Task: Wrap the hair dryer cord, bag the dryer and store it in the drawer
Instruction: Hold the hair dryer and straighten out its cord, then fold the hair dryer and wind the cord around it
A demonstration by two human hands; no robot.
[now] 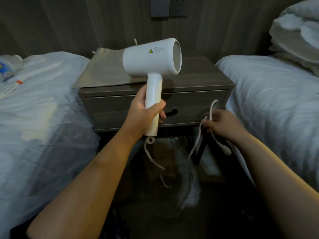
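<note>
The work is at step 1, wrapping the cord: nothing is bagged and the drawer (189, 104) is closed. The left hand (143, 114) is clamped round the handle of the hair dryer (151, 59), holding it upright in the air in front of the desk (203, 75), nozzle pointing right. The right hand (222, 125), well apart from the left, has its fingers curled on a small loop of the cord (149, 140). The rest sags in a slack curve from the base of the handle down towards the floor and back up to that hand, with the plug (226, 150) dangling below it.

The next move, as I judge it, calls for gathering the slack into even loops or winding it round the handle, keeping the plug end controlled so the coil does not spring open. After that the bag must be opened at its mouth.

The dryer is smooth white plastic, a fat cylinder on a straight round handle, with a yellow warning label on its side. The cord is thin, white and pliant. The bag (103, 69) lies flat on the desk top, grey cloth with a puckered pale drawstring mouth at the far end. The desk is grey wood grain, its drawer front bearing a dark slot handle, between 2 beds with rumpled white covers
</note>
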